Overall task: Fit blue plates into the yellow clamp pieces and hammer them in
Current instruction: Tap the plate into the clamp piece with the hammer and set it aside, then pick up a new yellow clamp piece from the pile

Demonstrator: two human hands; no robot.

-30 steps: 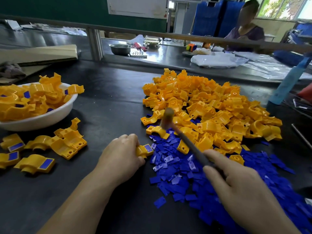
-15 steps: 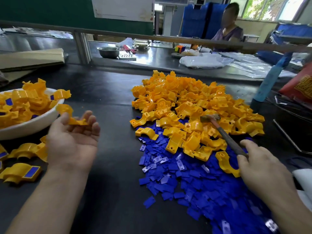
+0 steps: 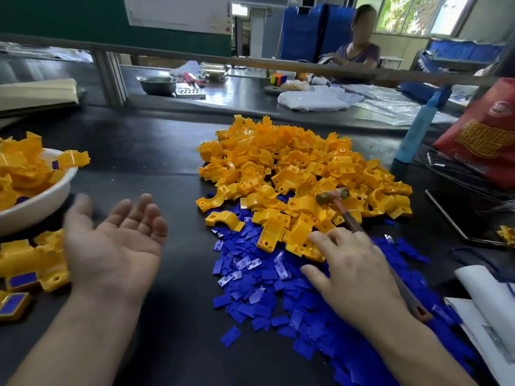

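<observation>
Now, left of the yellow plastic clamp heap [image 3: 301, 168], our left hand [image 3: 117, 246] lies palm-up and empty. Our right hand [image 3: 359, 277], gripping the brown-handled hammer [image 3: 333, 196], should take a near-edge clamp, where the flat blue plastic plates [image 3: 250, 291] lie.

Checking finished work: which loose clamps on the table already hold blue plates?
The few clamps at the left edge, beside the left hand; blue plates show in them. The middle pile shows only bare clamps.

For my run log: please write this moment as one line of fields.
left hand: open, palm up, empty | right hand: on hammer handle, grip hidden | yellow clamp pieces: heaped | blue plates: loose pile
</observation>
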